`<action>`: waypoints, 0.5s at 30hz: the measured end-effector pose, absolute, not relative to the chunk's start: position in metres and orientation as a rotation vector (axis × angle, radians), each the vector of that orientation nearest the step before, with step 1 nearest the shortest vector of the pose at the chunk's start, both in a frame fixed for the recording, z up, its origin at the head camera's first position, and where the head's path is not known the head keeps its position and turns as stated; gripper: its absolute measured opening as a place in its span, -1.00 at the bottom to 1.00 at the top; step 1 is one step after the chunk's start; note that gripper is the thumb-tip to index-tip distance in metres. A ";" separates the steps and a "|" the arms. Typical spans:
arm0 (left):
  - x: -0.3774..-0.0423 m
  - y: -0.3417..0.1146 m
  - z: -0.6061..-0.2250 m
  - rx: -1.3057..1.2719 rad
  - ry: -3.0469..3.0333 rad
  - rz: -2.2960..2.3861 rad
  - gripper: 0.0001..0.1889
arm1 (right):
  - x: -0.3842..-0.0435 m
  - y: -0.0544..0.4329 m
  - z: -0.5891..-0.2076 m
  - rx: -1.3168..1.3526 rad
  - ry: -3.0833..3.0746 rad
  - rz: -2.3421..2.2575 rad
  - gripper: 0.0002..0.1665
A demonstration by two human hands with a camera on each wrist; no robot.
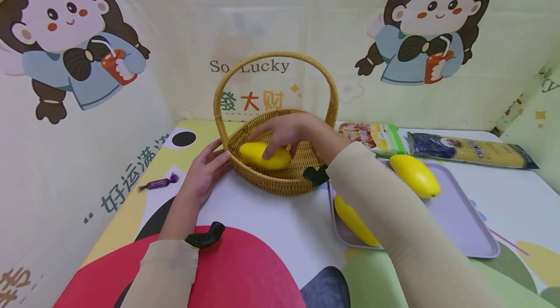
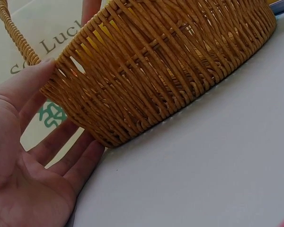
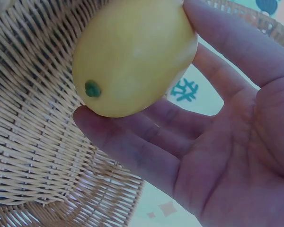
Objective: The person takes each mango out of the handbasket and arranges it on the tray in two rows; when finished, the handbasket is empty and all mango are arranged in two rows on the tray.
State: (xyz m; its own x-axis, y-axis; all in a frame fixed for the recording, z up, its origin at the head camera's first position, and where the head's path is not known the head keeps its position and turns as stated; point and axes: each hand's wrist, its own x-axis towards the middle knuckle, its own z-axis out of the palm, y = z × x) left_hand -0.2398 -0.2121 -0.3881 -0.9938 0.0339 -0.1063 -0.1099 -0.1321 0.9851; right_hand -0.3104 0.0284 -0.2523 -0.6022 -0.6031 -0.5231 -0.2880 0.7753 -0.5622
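A wicker basket (image 1: 271, 186) with a tall arched handle stands on the table. My right hand (image 1: 286, 130) reaches inside and holds a yellow mango (image 1: 249, 155) low in the basket, thumb on one side and fingers on the other. In the right wrist view, the mango (image 3: 132, 56) shows its green stem end, with woven wicker behind. My left hand (image 1: 205, 169) rests against the basket's left side, near the handle's foot. The left wrist view shows its thumb (image 2: 35, 75) at the rim and its fairly straight fingers along the outer wall, partly hidden.
Right of the basket lies a lilac tray (image 1: 455, 220) with a mango (image 1: 415, 176) and another mango (image 1: 354, 220) partly under my right forearm. Behind it are a green-edged food packet (image 1: 372, 138) and a noodle packet (image 1: 472, 150). A purple-wrapped candy (image 1: 159, 183) lies at left.
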 end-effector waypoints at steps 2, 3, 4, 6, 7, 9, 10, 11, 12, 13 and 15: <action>-0.240 -0.211 -0.388 -0.090 2.000 2.292 -0.29 | -0.309 0.034 -0.251 -0.663 2.246 -0.580 -0.26; -0.241 -0.210 -0.388 -0.090 1.998 2.293 -0.29 | -0.308 0.037 -0.250 -0.669 2.251 -0.590 -0.26; -0.241 -0.210 -0.389 -0.090 1.997 2.293 -0.29 | -0.307 0.040 -0.249 -0.675 2.254 -0.598 -0.26; -0.242 -0.209 -0.389 -0.085 2.001 2.288 -0.28 | -0.304 0.044 -0.246 -0.691 2.256 -0.620 -0.25; -0.242 -0.210 -0.388 -0.082 2.001 2.287 -0.28 | -0.303 0.046 -0.245 -0.698 2.254 -0.638 -0.24; -0.241 -0.210 -0.388 -0.077 2.004 2.284 -0.26 | -0.300 0.049 -0.242 -0.715 2.252 -0.666 -0.24; -0.241 -0.210 -0.388 -0.077 2.006 2.280 -0.26 | -0.298 0.050 -0.241 -0.724 2.250 -0.679 -0.23; -0.240 -0.211 -0.388 -0.078 2.009 2.277 -0.25 | -0.296 0.051 -0.240 -0.731 2.252 -0.693 -0.23; -0.240 -0.211 -0.388 -0.081 2.008 2.278 -0.25 | -0.294 0.052 -0.239 -0.738 2.254 -0.708 -0.23; -0.239 -0.212 -0.387 -0.084 2.009 2.276 -0.25 | -0.292 0.053 -0.238 -0.743 2.253 -0.723 -0.23; -0.237 -0.212 -0.387 -0.092 2.009 2.276 -0.25 | -0.288 0.055 -0.236 -0.751 2.264 -0.744 -0.22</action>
